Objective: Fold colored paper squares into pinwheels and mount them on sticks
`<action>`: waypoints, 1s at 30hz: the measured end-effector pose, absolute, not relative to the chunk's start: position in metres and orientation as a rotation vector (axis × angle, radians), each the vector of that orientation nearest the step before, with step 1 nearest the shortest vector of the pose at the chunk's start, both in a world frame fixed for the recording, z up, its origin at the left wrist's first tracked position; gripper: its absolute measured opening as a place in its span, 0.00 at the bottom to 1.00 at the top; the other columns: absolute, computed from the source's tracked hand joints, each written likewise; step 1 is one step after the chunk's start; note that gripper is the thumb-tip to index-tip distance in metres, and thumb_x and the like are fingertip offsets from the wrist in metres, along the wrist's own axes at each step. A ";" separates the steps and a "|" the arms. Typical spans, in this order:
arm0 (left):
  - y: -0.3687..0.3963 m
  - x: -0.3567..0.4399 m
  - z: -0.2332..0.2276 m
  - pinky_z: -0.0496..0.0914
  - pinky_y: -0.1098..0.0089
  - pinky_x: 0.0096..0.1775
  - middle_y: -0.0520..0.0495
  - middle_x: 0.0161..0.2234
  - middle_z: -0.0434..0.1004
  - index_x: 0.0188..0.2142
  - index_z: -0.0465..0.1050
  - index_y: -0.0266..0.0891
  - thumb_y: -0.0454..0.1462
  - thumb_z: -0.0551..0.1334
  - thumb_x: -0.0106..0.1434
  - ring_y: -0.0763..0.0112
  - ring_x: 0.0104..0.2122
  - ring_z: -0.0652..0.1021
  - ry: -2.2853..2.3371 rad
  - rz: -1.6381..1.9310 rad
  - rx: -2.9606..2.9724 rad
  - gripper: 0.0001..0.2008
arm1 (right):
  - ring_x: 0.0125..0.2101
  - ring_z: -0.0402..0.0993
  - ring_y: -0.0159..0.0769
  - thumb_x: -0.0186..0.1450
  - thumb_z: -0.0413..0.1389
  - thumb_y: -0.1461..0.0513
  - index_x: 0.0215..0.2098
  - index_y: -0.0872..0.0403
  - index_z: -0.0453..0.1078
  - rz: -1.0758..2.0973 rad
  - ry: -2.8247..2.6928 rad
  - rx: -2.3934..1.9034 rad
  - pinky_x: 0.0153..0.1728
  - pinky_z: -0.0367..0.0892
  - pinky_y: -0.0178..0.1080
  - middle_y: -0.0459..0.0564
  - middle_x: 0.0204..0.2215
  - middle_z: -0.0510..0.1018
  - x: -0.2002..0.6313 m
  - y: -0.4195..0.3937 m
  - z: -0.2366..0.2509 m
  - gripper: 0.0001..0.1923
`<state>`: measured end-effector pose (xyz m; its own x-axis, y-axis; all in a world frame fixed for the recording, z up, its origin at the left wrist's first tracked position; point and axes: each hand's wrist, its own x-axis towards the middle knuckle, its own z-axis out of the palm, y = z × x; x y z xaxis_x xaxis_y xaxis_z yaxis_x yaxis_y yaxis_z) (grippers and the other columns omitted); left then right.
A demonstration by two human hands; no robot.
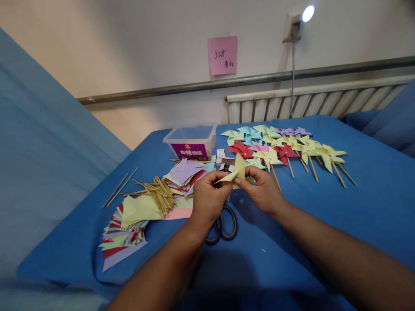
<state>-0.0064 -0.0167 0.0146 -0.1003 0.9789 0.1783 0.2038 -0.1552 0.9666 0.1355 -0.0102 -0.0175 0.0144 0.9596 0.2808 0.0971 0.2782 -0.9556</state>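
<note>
Between my two hands is a pale yellow paper pinwheel (239,166), partly folded, with one blade standing up and another curled toward the left. My left hand (210,194) is closed, pinching the curled blade. From the other side, the fingers of my right hand (261,188) pinch the paper near its middle. Black-handled scissors (229,222) lie on the blue cloth just below my hands, their blades hidden. Small white boxes (221,153) stand right behind the paper, one of them open with small dark things inside.
Many finished pinwheels on sticks (285,151) cover the back right of the blue-covered table (324,242). A clear plastic tub (191,140) stands at the back. To the left lie bundled sticks (162,196), stacked coloured paper (184,172) and fanned paper sheets (123,237).
</note>
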 end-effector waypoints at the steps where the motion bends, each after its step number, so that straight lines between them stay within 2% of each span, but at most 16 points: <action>1: -0.017 -0.006 0.014 0.65 0.73 0.28 0.51 0.24 0.77 0.27 0.80 0.37 0.36 0.70 0.47 0.72 0.24 0.73 1.359 1.323 1.437 0.06 | 0.32 0.74 0.36 0.59 0.60 0.57 0.35 0.52 0.74 0.941 -1.388 -1.055 0.37 0.69 0.40 0.48 0.32 0.81 0.136 -0.010 -0.018 0.08; 5: -0.018 -0.007 0.014 0.65 0.73 0.28 0.51 0.24 0.77 0.26 0.79 0.38 0.35 0.69 0.48 0.72 0.25 0.73 1.334 1.318 1.467 0.04 | 0.34 0.74 0.36 0.60 0.59 0.58 0.35 0.52 0.74 0.956 -1.437 -0.999 0.40 0.68 0.40 0.47 0.32 0.80 0.138 -0.009 -0.017 0.07; 14: -0.019 -0.007 0.013 0.63 0.73 0.27 0.51 0.22 0.75 0.26 0.77 0.38 0.36 0.71 0.47 0.73 0.23 0.70 1.331 1.317 1.455 0.07 | 0.36 0.75 0.38 0.58 0.61 0.58 0.35 0.52 0.74 0.992 -1.360 -0.990 0.37 0.70 0.40 0.47 0.31 0.79 0.135 -0.012 -0.014 0.08; 20: -0.020 -0.006 0.015 0.62 0.73 0.26 0.51 0.21 0.74 0.25 0.77 0.37 0.37 0.71 0.46 0.74 0.22 0.69 1.319 1.321 1.436 0.08 | 0.34 0.74 0.37 0.58 0.61 0.57 0.31 0.52 0.73 0.930 -1.380 -1.030 0.36 0.69 0.39 0.46 0.29 0.79 0.136 -0.013 -0.011 0.06; 30: -0.018 -0.008 0.014 0.64 0.74 0.28 0.51 0.24 0.76 0.29 0.78 0.36 0.37 0.70 0.48 0.74 0.25 0.71 1.312 1.293 1.448 0.08 | 0.32 0.71 0.35 0.58 0.60 0.56 0.30 0.52 0.71 0.981 -1.356 -1.007 0.36 0.66 0.39 0.46 0.29 0.77 0.138 -0.011 -0.011 0.08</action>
